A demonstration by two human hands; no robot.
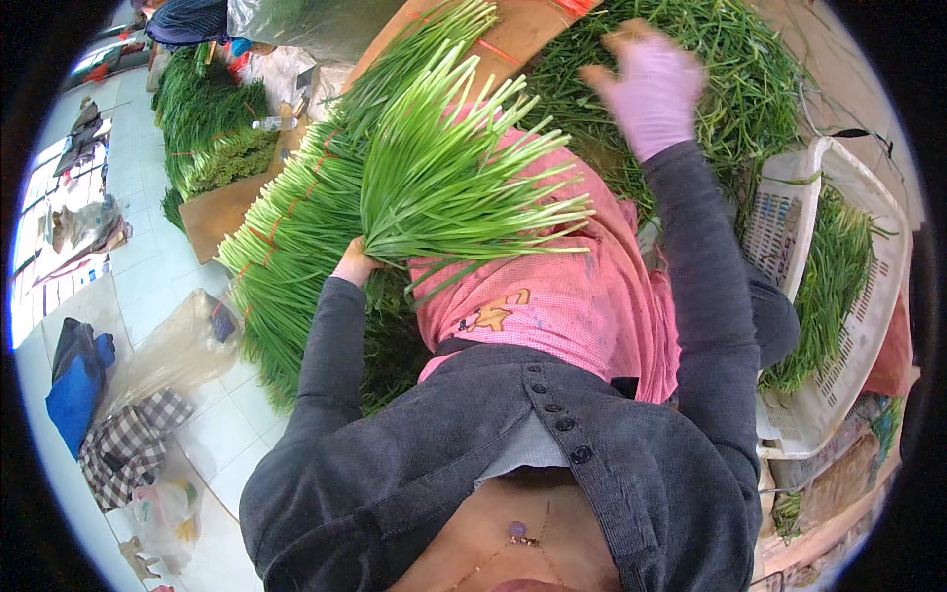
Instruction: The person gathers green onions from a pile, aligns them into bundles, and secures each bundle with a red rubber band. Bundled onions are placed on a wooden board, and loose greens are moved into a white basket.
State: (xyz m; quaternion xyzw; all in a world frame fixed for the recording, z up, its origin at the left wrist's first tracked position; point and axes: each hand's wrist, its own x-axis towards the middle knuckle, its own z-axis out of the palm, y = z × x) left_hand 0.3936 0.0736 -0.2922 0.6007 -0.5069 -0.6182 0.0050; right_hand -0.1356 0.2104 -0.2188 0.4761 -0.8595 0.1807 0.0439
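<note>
My left hand [360,260] is closed around the leafy end of a fanned bunch of green garlic chives [451,185], whose pale stem ends spread up and right over the pink checked apron [518,318]. My right hand [655,89], in a light pink glove or sleeve with bare fingertips, is raised over a heap of loose green leaves [747,66]. Its fingers are apart and somewhat blurred, with nothing seen in them. Left of the bunch lies a long row of chive bundles [296,222] bound with red ties.
A white plastic basket [814,159] holding chives stands at the right. Upper left are more green bundles [214,126], a clear bottle [274,123] and a cardboard sheet [222,214]. Plastic bags and a checked cloth [126,451] lie on the tiled floor. Part of another person [189,22] shows at the top.
</note>
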